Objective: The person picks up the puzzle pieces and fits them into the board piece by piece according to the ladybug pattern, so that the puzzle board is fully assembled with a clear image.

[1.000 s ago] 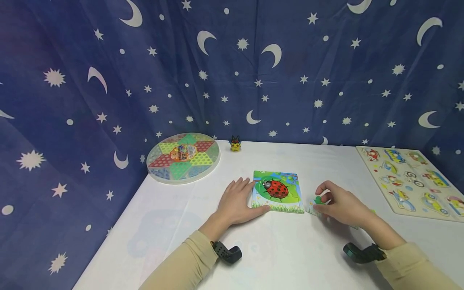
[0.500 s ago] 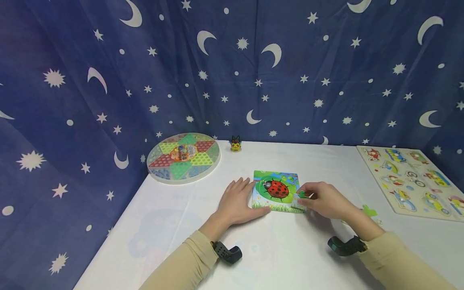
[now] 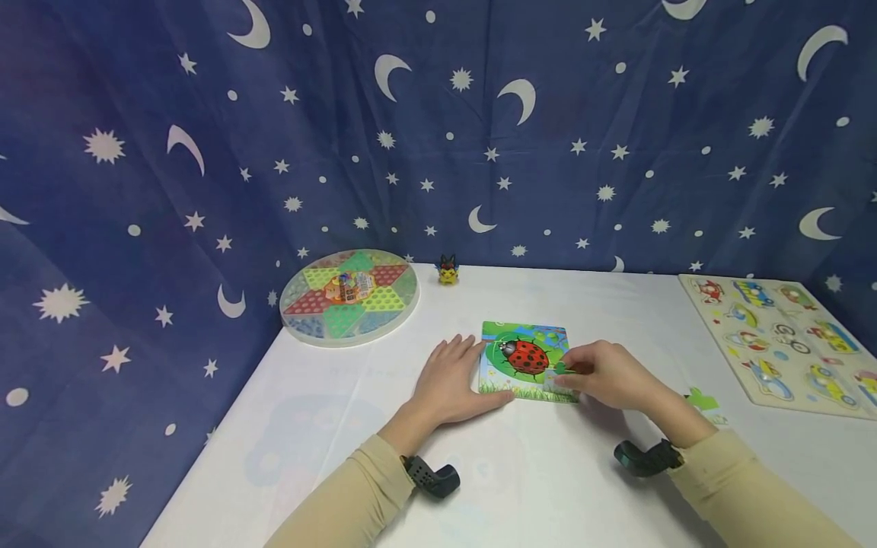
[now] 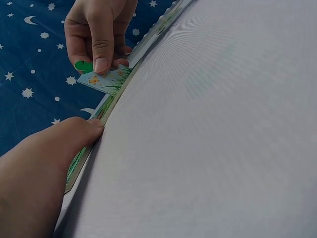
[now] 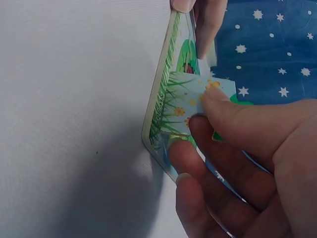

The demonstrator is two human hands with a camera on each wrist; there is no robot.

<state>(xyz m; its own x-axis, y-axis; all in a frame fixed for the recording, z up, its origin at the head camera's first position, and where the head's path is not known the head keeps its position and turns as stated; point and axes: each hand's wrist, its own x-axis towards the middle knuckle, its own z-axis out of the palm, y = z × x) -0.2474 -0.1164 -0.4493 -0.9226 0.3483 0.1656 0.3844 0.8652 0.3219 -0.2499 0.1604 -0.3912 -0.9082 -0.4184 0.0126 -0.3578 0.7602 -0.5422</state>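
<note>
Left hand [image 3: 445,386]: fingers extended at the nine-o'clock side of the ladybird puzzle [image 3: 526,359], apparently steadying it on the bench [image 3: 527,472]. Right hand [image 3: 610,377]: fingers clamped on a tilted piece [image 5: 184,101] above the puzzle's four-o'clock corner, grass edge left free, presumably for alignment.

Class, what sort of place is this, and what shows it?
Probably a play area: a ladybug puzzle, a round game board and a picture board lie on a white-topped table.
</note>
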